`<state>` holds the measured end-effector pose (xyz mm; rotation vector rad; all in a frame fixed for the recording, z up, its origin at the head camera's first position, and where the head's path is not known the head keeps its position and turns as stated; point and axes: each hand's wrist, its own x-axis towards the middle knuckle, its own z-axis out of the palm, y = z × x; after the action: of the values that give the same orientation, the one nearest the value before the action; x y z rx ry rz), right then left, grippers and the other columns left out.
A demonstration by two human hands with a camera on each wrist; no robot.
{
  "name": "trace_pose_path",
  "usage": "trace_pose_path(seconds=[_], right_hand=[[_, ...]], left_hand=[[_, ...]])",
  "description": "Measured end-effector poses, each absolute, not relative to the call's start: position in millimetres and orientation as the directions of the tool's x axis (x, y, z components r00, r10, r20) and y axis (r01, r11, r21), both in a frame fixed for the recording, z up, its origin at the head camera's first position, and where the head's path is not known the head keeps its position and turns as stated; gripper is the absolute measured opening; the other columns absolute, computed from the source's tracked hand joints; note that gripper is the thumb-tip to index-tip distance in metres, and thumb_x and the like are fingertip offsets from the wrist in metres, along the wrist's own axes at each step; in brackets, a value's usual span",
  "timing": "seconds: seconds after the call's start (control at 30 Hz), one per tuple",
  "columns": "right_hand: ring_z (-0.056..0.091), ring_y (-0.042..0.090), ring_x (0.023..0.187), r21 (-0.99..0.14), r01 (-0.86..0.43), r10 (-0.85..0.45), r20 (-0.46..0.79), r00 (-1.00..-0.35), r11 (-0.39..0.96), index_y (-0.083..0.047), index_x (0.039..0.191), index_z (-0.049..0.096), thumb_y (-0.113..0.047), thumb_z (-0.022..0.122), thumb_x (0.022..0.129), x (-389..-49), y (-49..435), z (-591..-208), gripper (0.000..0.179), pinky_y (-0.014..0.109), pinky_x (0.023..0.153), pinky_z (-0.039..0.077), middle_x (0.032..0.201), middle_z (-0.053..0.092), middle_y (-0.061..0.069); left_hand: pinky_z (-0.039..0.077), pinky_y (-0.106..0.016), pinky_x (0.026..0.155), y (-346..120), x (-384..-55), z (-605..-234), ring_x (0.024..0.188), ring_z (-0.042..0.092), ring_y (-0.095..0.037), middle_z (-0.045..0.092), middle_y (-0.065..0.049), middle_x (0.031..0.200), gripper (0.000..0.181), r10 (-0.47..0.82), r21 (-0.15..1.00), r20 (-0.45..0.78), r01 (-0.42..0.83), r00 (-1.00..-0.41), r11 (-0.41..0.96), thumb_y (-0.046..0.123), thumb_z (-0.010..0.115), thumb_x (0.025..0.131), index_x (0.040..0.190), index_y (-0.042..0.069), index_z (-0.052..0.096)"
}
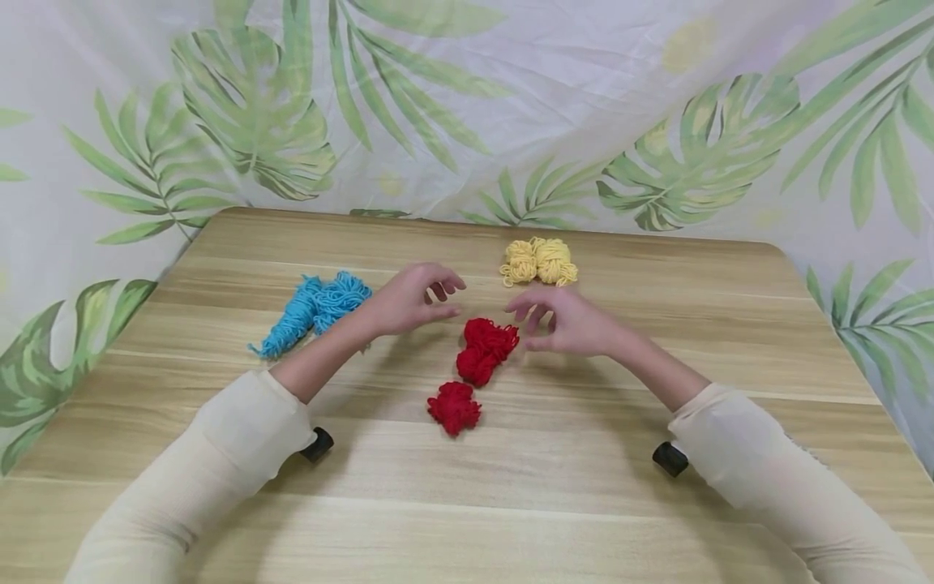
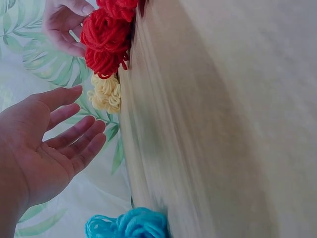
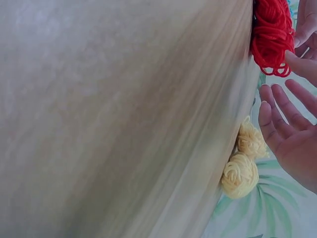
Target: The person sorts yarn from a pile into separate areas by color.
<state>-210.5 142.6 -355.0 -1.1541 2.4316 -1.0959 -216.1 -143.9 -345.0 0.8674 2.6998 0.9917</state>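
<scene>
Yarn (image 1: 485, 350), red, lies lengthwise away from us; our left hand (image 1: 412, 298) and right hand (image 1: 565, 320) hover spread, holding nothing.

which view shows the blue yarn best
The head view: the whole blue yarn lies in sight on the table, just behind the left hand. The left wrist view catches only a blurred part of it at the bottom edge. The right wrist view shows none.

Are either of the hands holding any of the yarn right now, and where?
Nothing is held. The left hand and right hand hover open on either side of the red yarn bundle.
</scene>
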Motion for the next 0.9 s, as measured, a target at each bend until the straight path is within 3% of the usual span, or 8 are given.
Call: trace_pose_path(seconds=[0.33,0.63,0.9], right_hand=[[0.071,0.025,0.093,-0.670,-0.583,-0.766,0.032,-0.641,0.459,0.004,0.129,0.068,-0.017,0.088,0.082,-207,127,-355,0.055,0.032,0.071,0.058,0.115,0.072,0.015],[0.068,0.019,0.090,-0.649,-0.569,-0.745,0.006,-0.667,0.504,0.000,0.113,0.073,-0.010,0.082,0.089,-207,117,-356,0.027,0.039,0.081,0.059,0.100,0.075,0.007],[0.067,0.014,0.081,-0.660,-0.573,-0.750,0.022,-0.661,0.485,-0.002,0.097,0.074,-0.003,0.078,0.091,-208,117,-356,0.007,0.034,0.076,0.059,0.086,0.073,0.002]], left_hand=[[0.059,-0.045,0.087,-153,-207,-352,0.101,0.066,-0.030,0.071,-0.019,0.112,0.034,0.563,0.606,0.069,0.483,-0.823,0.632,0.009,0.078,0.093,0.122,-0.005,0.070],[0.059,-0.044,0.086,-159,-203,-353,0.100,0.067,-0.029,0.072,-0.019,0.111,0.034,0.569,0.614,0.067,0.483,-0.820,0.624,0.008,0.078,0.092,0.122,-0.006,0.070],[0.059,-0.044,0.087,-159,-202,-351,0.100,0.067,-0.029,0.072,-0.018,0.111,0.034,0.564,0.621,0.050,0.468,-0.824,0.629,0.008,0.078,0.093,0.122,-0.005,0.069]])
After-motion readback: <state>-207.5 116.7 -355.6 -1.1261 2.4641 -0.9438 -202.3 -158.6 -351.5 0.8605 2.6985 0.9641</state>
